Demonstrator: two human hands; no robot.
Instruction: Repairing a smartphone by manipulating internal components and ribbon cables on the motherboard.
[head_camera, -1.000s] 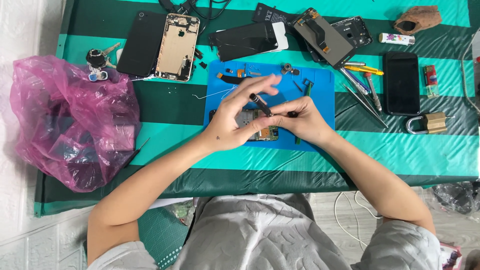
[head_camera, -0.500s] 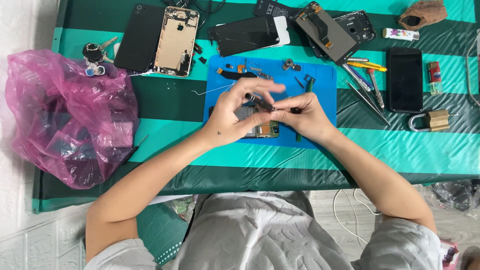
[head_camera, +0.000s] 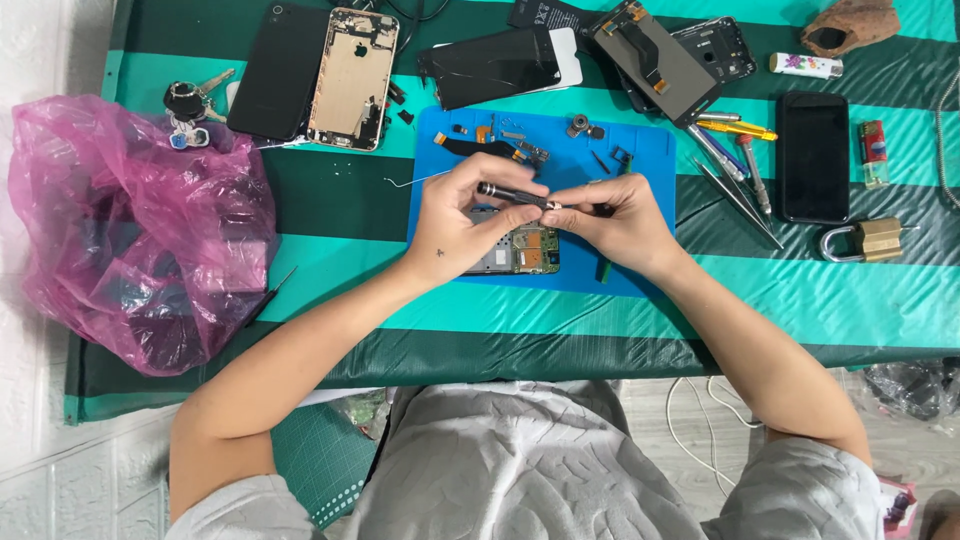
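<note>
The person wears a light grey, short-sleeved T-shirt of soft, creased fabric (head_camera: 520, 470), its sleeves ending above the elbows, so both forearms are bare. The left hand (head_camera: 462, 220) bears a small dark mark near the wrist. The right hand (head_camera: 620, 222) shows no rings or watch.

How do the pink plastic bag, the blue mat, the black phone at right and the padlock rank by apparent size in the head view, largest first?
1. pink plastic bag
2. blue mat
3. black phone
4. padlock
</note>
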